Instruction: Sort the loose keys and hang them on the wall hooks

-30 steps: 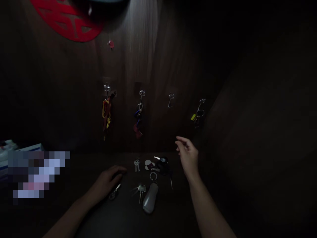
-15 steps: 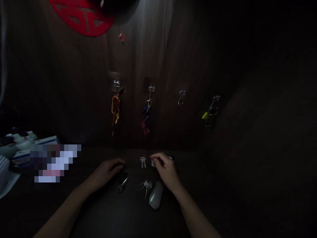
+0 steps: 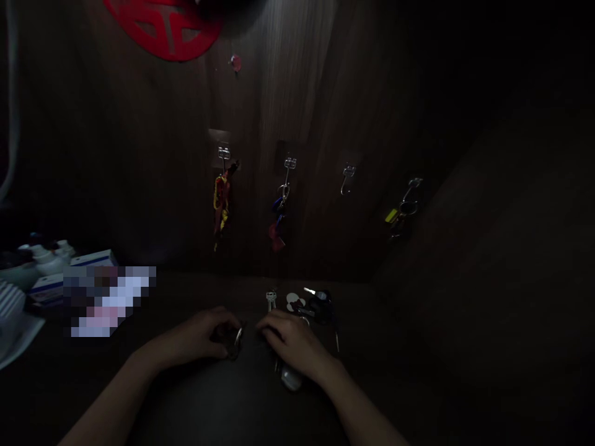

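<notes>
Head camera is showing me, far to the left of the left hand (image 3: 211,331), a pale grey cord (image 3: 12,99) that is hanging, and below it some white plastic bottles (image 3: 46,260) that are standing beside a white cardboard carton with blue edging (image 3: 95,258). Nearer that hand, a pixelated patch (image 3: 109,303) is covering something I can't identify. High beyond the hand, a round red cut-out decoration (image 3: 171,44) is hanging on the dark wood-grain wall (image 3: 269,93).

The left hand is resting low over the dark tabletop (image 3: 204,396), thumb and fingers curving around a small silver metal clip (image 3: 238,337); I can't tell whether they are pinching it. Beyond its fingertips, a red-and-yellow braided cord (image 3: 217,198) is hanging from a hook.

Just past the right hand (image 3: 290,337), two small silver keys (image 3: 271,299) are lying, and above them a bunch with a dark red tag (image 3: 276,236) is hanging. The right hand is curling its fingers downward; shadow is hiding whether they are gripping anything. A smooth grey oval fob (image 3: 291,379) is lying partly hidden beneath it. Just beyond its knuckles, a white clover-shaped tag (image 3: 292,301) is lying beside black-headed keys (image 3: 320,303). Farther off to its right, a thin silver hook (image 3: 346,184) and a metal ring with a bright yellow tag (image 3: 392,215) are hanging.
</notes>
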### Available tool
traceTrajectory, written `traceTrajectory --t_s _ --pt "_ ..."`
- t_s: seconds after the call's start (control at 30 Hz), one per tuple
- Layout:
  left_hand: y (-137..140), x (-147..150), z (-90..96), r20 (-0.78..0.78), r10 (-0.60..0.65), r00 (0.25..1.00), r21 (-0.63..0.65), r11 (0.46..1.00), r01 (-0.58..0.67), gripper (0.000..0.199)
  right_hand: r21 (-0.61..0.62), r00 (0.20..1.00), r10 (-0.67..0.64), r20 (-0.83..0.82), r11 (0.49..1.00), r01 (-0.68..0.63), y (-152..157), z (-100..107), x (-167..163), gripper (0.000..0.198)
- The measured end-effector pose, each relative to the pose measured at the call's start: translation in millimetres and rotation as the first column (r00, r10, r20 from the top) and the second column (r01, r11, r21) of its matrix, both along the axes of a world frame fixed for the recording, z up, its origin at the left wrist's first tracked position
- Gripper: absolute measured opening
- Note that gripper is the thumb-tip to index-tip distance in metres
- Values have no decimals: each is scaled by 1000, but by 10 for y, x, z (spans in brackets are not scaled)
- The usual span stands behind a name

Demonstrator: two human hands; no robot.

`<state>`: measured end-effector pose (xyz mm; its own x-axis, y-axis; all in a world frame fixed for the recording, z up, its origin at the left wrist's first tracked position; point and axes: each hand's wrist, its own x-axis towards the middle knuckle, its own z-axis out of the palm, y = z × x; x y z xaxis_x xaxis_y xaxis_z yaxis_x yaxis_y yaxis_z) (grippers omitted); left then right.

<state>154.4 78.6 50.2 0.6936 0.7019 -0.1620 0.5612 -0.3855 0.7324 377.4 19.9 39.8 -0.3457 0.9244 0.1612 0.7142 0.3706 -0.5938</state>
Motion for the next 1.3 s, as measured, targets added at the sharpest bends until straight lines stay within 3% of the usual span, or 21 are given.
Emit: traceTrajectory --t_s 0.3,0.47,0.57,0.67,0.8,1.0,1.1,1.3 --pt "-44 199 -205 77 14 997 187 982 -28 40 39 997 69 24 997 -70 24 -73 -30 28" --pt "-26 226 -246 97 29 995 231 972 -51 25 48 997 28 68 998 -31 41 -104 -15 17" --pt "-6 248 -279 186 57 981 228 968 -100 23 39 1000 -14 -2 999 14 40 -89 -16 11" --pt "-11 292 -271 304 88 949 162 976 -143 25 -11 984 -70 -165 998 70 33 -62 -32 11" --pt "-74 362 -179 402 144 904 -22 989 -148 29 -131 907 -187 -377 980 148 32 -21 -60 7" --pt "-150 448 -159 520 135 844 -225 974 -17 28 -192 746 -260 -614 965 178 64 20 -62 12" --pt "-151 465 -179 532 186 826 -249 967 -58 28 -229 708 -280 -648 959 169 80 10 -51 14" --pt "-112 410 -122 481 338 809 -170 941 -292 16 -270 722 -326 -611 942 197 103 -12 -54 13"
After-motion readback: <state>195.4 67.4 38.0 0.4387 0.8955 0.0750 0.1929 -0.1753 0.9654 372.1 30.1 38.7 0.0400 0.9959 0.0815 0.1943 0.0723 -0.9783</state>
